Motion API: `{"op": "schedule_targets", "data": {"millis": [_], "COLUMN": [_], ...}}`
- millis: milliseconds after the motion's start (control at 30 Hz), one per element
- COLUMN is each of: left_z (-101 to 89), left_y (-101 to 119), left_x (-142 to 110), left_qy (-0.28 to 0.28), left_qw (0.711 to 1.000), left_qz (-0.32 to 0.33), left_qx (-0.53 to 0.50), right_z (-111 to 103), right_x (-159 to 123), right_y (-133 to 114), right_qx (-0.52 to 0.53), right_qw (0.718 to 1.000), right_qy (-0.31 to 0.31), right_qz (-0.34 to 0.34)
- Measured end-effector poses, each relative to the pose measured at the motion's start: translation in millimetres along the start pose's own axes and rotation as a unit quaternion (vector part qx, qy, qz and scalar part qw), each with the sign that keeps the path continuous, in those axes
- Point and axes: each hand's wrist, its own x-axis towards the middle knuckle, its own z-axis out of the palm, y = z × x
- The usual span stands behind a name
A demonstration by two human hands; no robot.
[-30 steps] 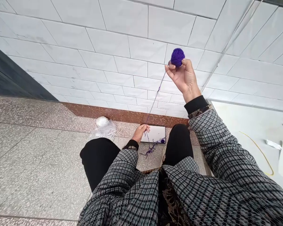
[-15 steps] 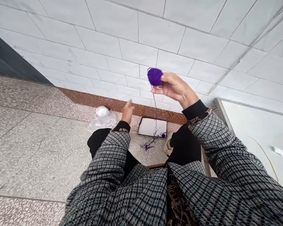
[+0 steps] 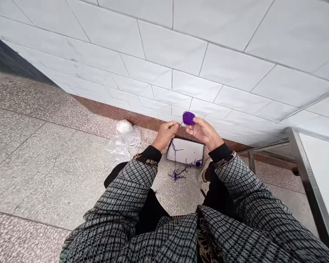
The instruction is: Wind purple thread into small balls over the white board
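A ball of purple yarn is gripped by my right hand, thumb and fingers on its right side. Close by on the left, my left hand pinches the purple strand that runs to the ball. More purple yarn hangs below my left hand over a shallow dark-rimmed tray with a white bottom. Tangled purple yarn lies on the floor at the tray's near edge. A small purple ball rests in the tray's near right corner.
White yarn and a clear plastic bag with white strands lie on the floor to the left. A tiled wall rises in front. A white table with a metal edge stands on the right. My shoe is beside the tray.
My right hand has come down with the purple ball. My left hand, apart from the yarn before, has moved up and right and now pinches the strand. The view has shifted.
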Motion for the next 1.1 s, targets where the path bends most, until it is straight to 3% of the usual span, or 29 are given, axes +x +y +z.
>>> {"op": "schedule_targets", "data": {"millis": [167,267,300,367,400,467,500,567,633,767,833,933,1100], "left_z": [-6.0,-10.3,-13.2,-21.4,-26.3,-36.2,-40.5,-46.0,-47.2,-39.9,-35.0,-30.7,-39.3], "left_y": [-1.7,3.6,6.0,11.2,13.8,18.2,19.5,20.0,17.9,9.8,5.8,0.4,-9.6], "left_x": [-2.5,-4.4,-5.4,-7.2,-7.8,-7.8,-7.3,-6.1,-5.4,-9.4,-13.9,-20.6,-27.2], "left_qy": [-0.042,-0.070,-0.091,-0.132,-0.144,-0.151,-0.151,-0.156,-0.168,-0.194,-0.218,-0.231,-0.081], "left_qw": [0.991,0.982,0.978,0.970,0.968,0.969,0.972,0.977,0.978,0.978,0.973,0.970,0.987], "left_qz": [0.029,0.034,0.032,0.024,0.017,0.000,-0.009,-0.020,-0.020,-0.040,-0.055,-0.078,-0.129], "left_qx": [0.124,0.175,0.187,0.204,0.205,0.194,0.180,0.146,0.118,0.073,0.051,0.018,-0.042], "right_z": [4.1,5.2,4.0,-0.8,-4.2,-11.3,-14.6,-19.1,-19.9,-11.0,-4.8,1.0,-9.9], "right_x": [20.1,33.3,36.1,36.8,34.2,24.2,17.8,5.5,-2.1,2.1,9.7,18.9,19.0], "right_y": [0.6,1.3,3.2,8.1,10.4,13.2,13.5,12.5,11.2,15.3,20.4,24.7,5.3], "right_qx": [0.024,-0.076,-0.147,-0.327,-0.411,-0.506,-0.501,-0.410,-0.289,-0.109,-0.056,-0.026,0.006], "right_qw": [0.999,0.991,0.980,0.933,0.903,0.862,0.857,0.877,0.917,0.975,0.981,0.984,0.975], "right_qy": [0.017,0.067,0.092,0.117,0.095,-0.034,-0.118,-0.246,-0.275,-0.165,-0.105,-0.059,-0.028], "right_qz": [-0.044,-0.085,-0.095,-0.095,-0.081,-0.018,0.017,0.053,0.030,-0.100,-0.150,-0.164,-0.222]}}
